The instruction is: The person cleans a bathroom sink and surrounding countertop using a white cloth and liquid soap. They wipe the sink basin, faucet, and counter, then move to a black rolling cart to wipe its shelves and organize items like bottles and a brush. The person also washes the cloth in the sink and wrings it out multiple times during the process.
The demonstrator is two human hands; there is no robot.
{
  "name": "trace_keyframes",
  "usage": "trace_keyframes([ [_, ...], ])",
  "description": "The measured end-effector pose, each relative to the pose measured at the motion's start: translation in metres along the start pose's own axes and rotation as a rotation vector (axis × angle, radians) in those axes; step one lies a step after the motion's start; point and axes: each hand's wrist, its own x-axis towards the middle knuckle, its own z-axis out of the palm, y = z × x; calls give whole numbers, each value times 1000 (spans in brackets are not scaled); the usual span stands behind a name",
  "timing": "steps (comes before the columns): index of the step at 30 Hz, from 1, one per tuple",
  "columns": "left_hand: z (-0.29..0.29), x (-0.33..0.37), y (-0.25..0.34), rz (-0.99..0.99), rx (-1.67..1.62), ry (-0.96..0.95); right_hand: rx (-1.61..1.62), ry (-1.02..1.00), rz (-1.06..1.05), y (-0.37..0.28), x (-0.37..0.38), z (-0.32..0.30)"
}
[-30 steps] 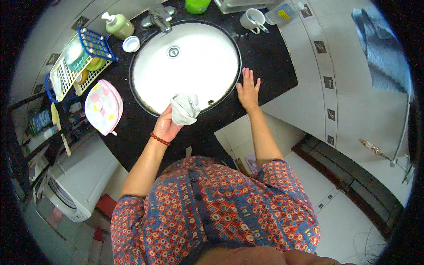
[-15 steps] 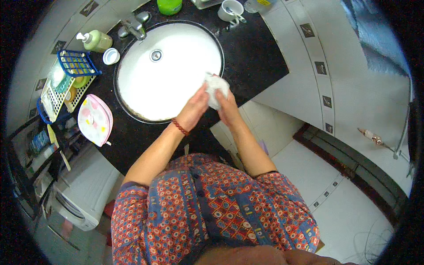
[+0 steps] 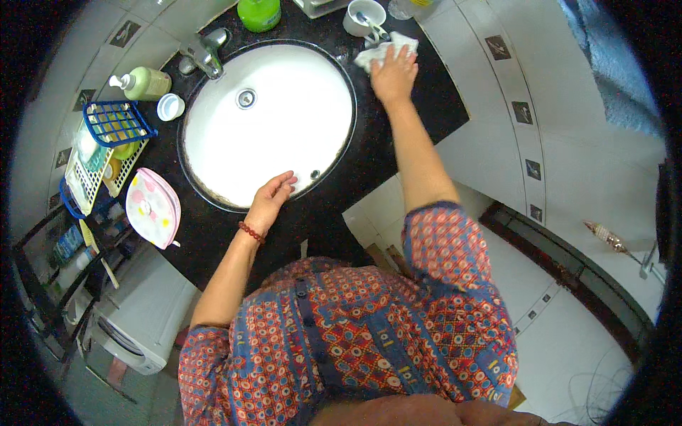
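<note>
A crumpled white cloth (image 3: 388,52) lies on the black counter at the far right, just in front of a white cup (image 3: 364,17) with a brush handle or similar in it. My right hand (image 3: 395,77) rests on the cloth with its fingers spread, pressing it against the counter. Over the near rim of the white oval sink (image 3: 298,92) hovers my left hand (image 3: 270,197), a red bead bracelet on its wrist. Its fingers are loosely bent and apart, with nothing in them.
A chrome faucet (image 3: 204,52) stands behind the sink. Along the left are a green pump bottle (image 3: 145,84), a small white cup (image 3: 170,106), a blue-and-white basket rack (image 3: 117,124) and a pink-trimmed pouch (image 3: 153,206). A green container (image 3: 259,14) sits at the back.
My hands have come apart. The right one carried the cloth away and to the right onto the counter, where it is spread out; the left moved back toward me, empty.
</note>
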Motion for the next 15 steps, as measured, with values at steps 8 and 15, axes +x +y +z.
trace_keyframes([
  [8,-23,-2,-19,-77,-170,148,225,-276,-340,-22,-177,-74],
  [15,-10,13,11,-3,-106,88,28,35,-159,59,-21,-15],
])
